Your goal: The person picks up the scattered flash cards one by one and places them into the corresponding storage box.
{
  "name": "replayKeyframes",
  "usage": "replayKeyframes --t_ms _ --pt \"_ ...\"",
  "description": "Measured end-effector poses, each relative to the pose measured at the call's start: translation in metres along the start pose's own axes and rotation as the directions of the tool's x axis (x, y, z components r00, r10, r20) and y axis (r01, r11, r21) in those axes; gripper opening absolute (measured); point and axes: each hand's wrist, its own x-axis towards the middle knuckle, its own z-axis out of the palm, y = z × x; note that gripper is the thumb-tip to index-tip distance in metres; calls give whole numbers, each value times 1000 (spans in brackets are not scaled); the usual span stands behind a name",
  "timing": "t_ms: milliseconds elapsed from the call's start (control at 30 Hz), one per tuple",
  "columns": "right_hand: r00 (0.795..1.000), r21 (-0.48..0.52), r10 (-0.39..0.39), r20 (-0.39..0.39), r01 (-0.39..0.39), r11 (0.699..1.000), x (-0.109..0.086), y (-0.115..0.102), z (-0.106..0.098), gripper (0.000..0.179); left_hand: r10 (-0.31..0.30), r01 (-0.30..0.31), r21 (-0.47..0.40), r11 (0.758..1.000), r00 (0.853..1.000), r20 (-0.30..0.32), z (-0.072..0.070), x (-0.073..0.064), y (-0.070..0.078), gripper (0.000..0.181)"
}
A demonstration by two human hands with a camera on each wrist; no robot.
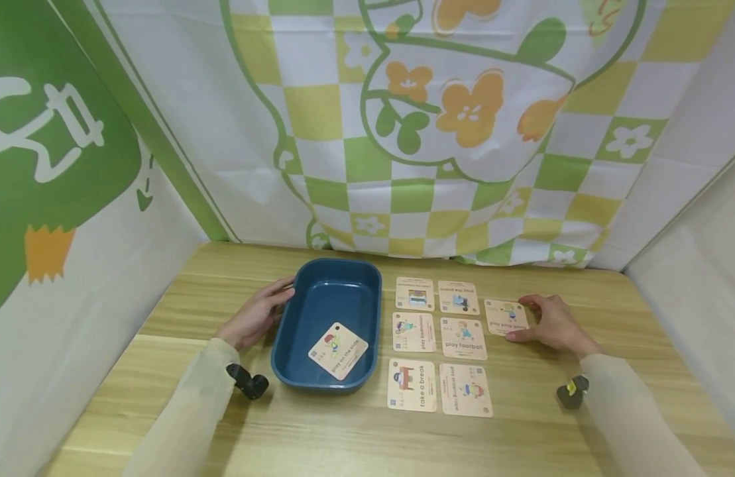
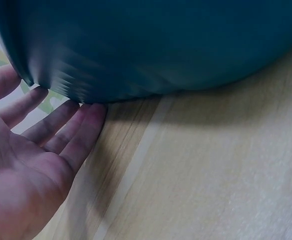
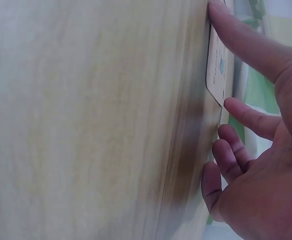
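A dark blue tray (image 1: 283, 344) stands on the wooden table. My left hand (image 1: 256, 315) is at its left side, thumb by the rim; in the left wrist view, fairly straight fingers (image 2: 88, 132) touch the outer wall. Inside the tray a square "play on the slide" card (image 1: 339, 351) lies tilted against the near end. My right hand (image 1: 555, 324) spreads thumb and forefinger at the right corners of a picture card (image 1: 506, 317), its text upside down. That card (image 3: 216, 65) lies flat on the table; the thumb touches its edge, the other fingers stay loosely bent.
Between tray and right hand, picture cards lie in two columns, including "play football" (image 1: 464, 339), "take a break" (image 1: 411, 385) and a piano card (image 1: 458, 298). A patterned curtain (image 1: 427, 218) hangs at the table's (image 1: 331, 437) back edge. White cloth walls flank both sides.
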Motion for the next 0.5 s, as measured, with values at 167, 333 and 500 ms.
replayKeyframes --t_ms 167,333,500 --pt "1000 3 1 -7 -1 1000 0 1 1 92 -1 1 0 1000 1000 0 0 0 0 61" --pt "1000 18 20 -7 -20 1000 1 2 2 90 1 -1 10 1000 1000 5 -1 0 0 62" --pt "999 65 37 -13 -36 997 1 1 2 85 -7 6 6 1000 1000 9 -2 1 -1 61"
